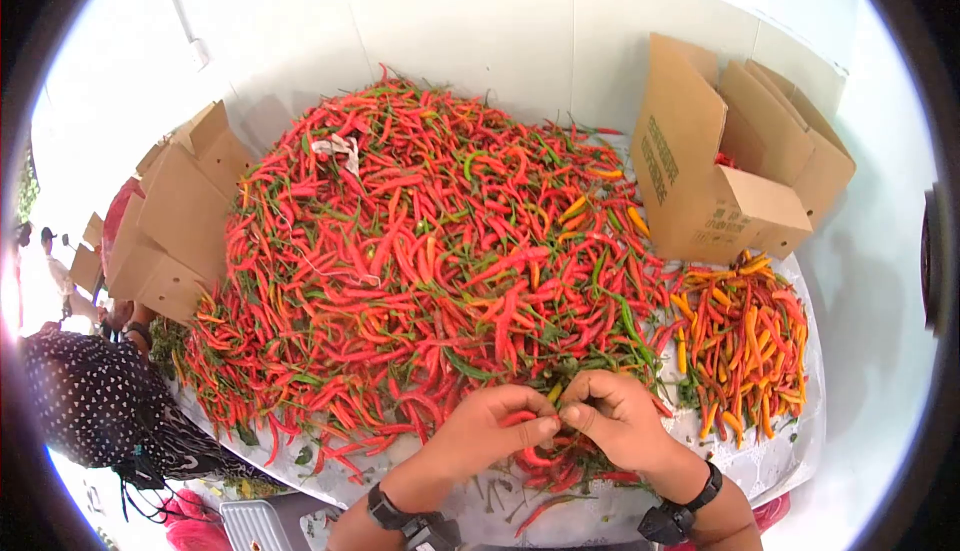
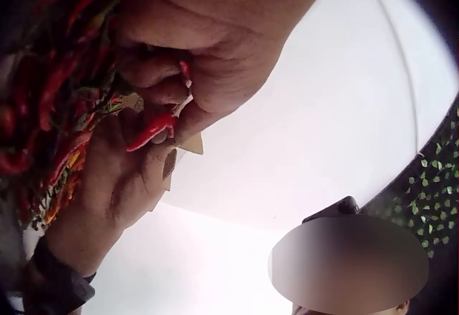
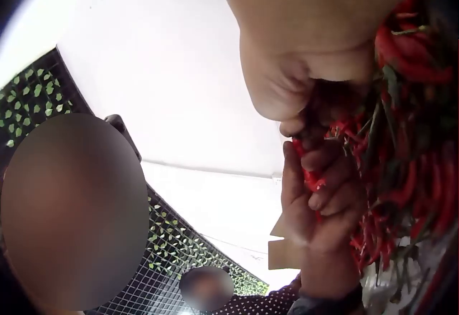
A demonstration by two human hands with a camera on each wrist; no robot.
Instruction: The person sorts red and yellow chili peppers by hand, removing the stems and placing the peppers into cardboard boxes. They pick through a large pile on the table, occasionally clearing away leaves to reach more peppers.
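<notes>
In the head view, my left hand (image 1: 490,433) and right hand (image 1: 622,425) meet at the near edge of a big heap of red chilies (image 1: 420,221). The left hand's fingers curl round red chilies, one showing between thumb and forefinger. The right wrist view has a red chili (image 3: 310,175) lying along the left hand's (image 3: 326,200) curled fingers, while the right hand (image 3: 308,42) pinches at its dark stem end. Seen from the left wrist, a red chili (image 2: 152,131) lies between the left hand (image 2: 208,49) and right hand (image 2: 122,175); the right fingertips are partly hidden.
A smaller orange and red chili pile (image 1: 750,346) lies at the right, below an open cardboard box (image 1: 690,161). Another box (image 1: 180,216) stands at the left, near a person in a dotted head covering (image 1: 85,401). Loose chilies and stems lie on the white cloth (image 1: 575,523).
</notes>
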